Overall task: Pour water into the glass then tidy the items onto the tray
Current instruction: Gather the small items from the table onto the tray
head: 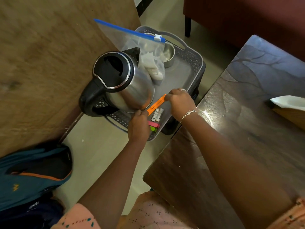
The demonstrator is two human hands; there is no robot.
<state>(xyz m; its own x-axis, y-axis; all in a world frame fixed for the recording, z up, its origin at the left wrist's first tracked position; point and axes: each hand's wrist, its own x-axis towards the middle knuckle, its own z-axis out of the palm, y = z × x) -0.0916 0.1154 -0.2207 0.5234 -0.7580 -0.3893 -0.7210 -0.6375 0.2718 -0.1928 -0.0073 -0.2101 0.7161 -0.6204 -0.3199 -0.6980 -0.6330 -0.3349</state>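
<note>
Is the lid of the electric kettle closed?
No, the electric kettle on the grey tray shows its open dark mouth, with the black lid raised behind the rim.

Both bare arms reach forward and down, nearly straight. The left hand is turned knuckles up, its fingers curled downward and pinched together at the tip. The right hand is closed in a loose fist, thumb side up, with a ring on one finger and a bracelet at the wrist.
</note>
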